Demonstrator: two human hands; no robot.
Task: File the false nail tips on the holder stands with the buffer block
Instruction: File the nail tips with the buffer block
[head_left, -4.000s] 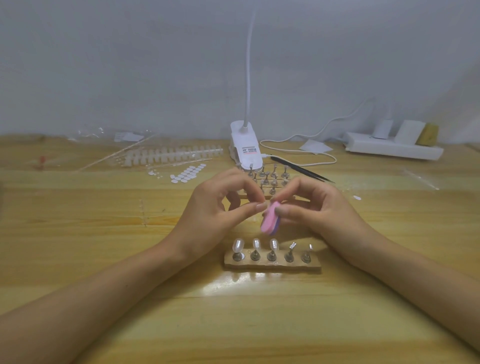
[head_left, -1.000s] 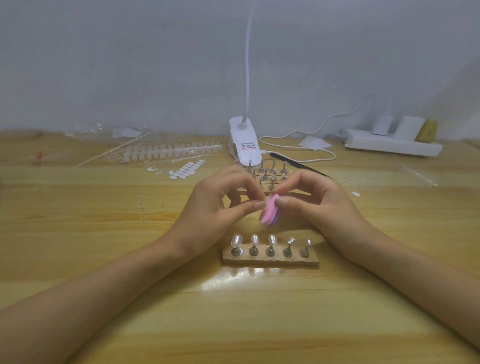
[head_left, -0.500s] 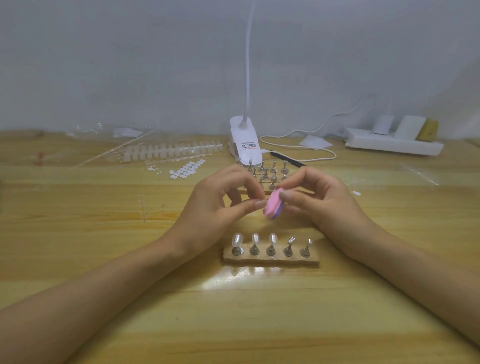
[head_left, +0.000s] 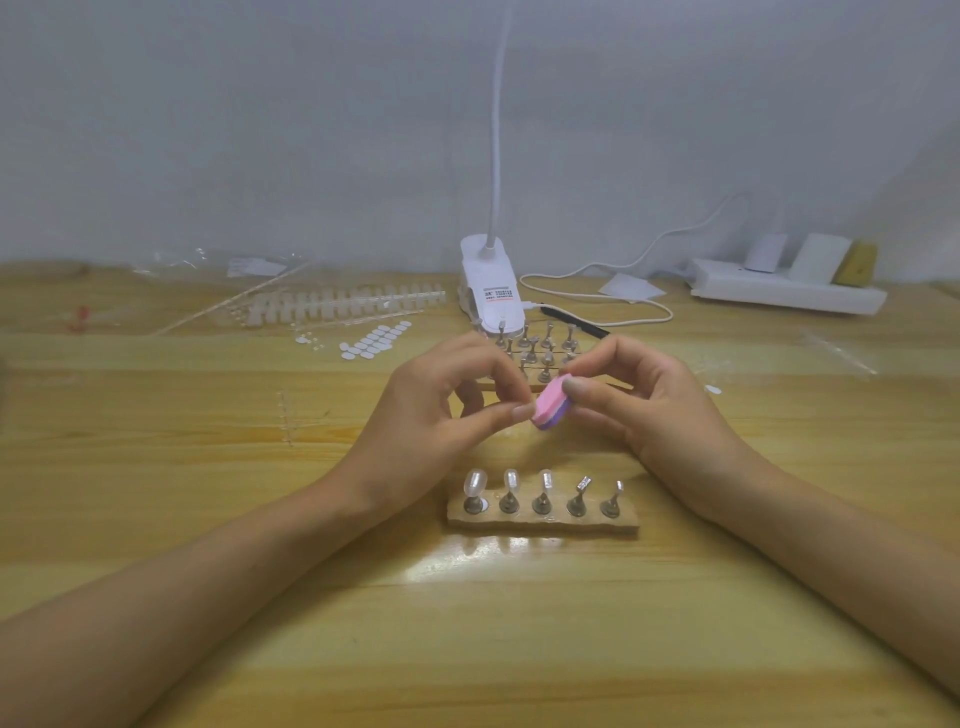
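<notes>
One buffer (head_left: 549, 410), five front stands (head_left: 540, 503) — one lamp (head_left: 493, 296)

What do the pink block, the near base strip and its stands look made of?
Buffer block: apparently foam, matte, pink layer over purple. Base strip: tan, rough-edged, perhaps wood or cork. Stands: grey with glints, likely metal.
</notes>
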